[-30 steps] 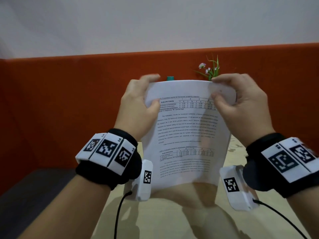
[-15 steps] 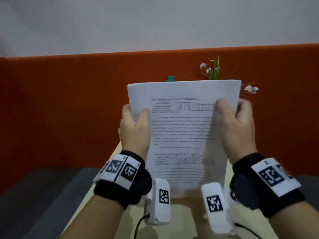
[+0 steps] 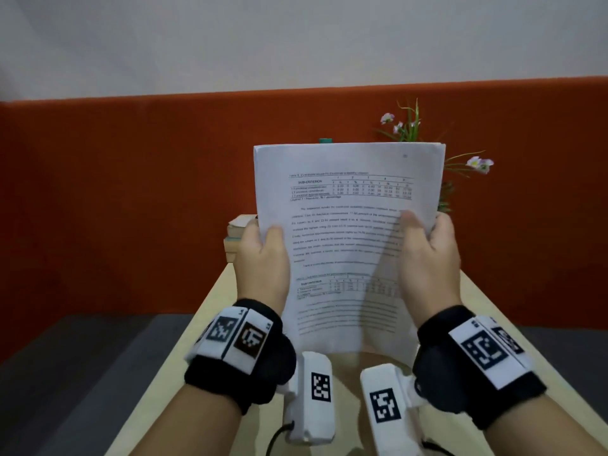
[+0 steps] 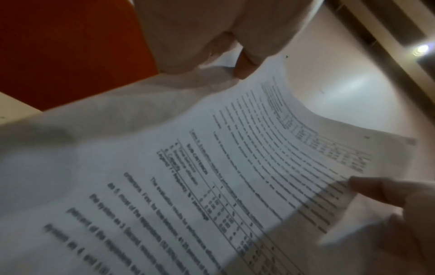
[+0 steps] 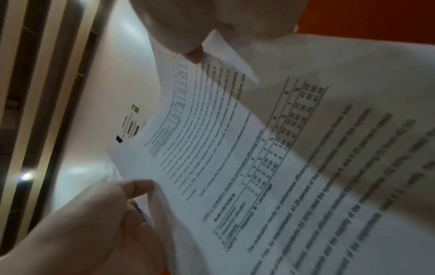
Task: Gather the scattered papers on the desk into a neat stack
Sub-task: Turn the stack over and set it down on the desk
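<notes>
A stack of white printed papers (image 3: 348, 225) stands upright over the beige desk (image 3: 210, 324), its top edges lined up and its bottom edge down at the desk. My left hand (image 3: 263, 251) grips the stack's left side, thumb on the front page. My right hand (image 3: 427, 248) grips the right side the same way. In the left wrist view the papers (image 4: 212, 167) curve between my left thumb (image 4: 244, 65) and the right thumb (image 4: 376, 188). The right wrist view shows the papers (image 5: 259, 167) from the other side.
A small pile of books (image 3: 238, 235) lies at the desk's far left behind the papers. A flowering plant (image 3: 411, 126) and a teal-capped object (image 3: 325, 140) stand against the orange partition (image 3: 131, 192). A dark grey surface (image 3: 82, 373) lies left of the desk.
Both hands slid from the stack's top corners down to its sides at mid-height. The top edge, bent over before, now stands straight and even.
</notes>
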Demonstrator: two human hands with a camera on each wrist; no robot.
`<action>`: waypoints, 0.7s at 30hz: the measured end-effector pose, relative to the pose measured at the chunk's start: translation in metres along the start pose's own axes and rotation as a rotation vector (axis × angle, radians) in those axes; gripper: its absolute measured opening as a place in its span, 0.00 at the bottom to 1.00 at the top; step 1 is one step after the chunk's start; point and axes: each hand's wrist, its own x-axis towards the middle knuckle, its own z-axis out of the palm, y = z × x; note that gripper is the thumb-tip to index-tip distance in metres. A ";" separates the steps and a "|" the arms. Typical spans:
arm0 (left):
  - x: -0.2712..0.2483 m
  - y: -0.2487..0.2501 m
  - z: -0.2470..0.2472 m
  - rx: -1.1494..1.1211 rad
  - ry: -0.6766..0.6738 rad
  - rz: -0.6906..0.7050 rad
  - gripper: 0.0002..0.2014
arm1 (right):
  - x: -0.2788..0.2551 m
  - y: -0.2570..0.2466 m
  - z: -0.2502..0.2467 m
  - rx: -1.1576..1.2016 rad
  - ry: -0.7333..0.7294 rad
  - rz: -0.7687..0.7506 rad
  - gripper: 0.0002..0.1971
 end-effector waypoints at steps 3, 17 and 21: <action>-0.002 -0.003 -0.006 -0.035 -0.011 -0.028 0.08 | -0.001 0.000 -0.004 0.028 0.011 -0.019 0.09; -0.009 -0.012 -0.003 0.162 -0.001 0.169 0.12 | -0.011 -0.002 0.001 -0.013 0.004 -0.031 0.03; -0.011 -0.017 -0.004 0.154 -0.026 0.118 0.10 | -0.015 0.003 0.001 0.005 -0.011 -0.007 0.06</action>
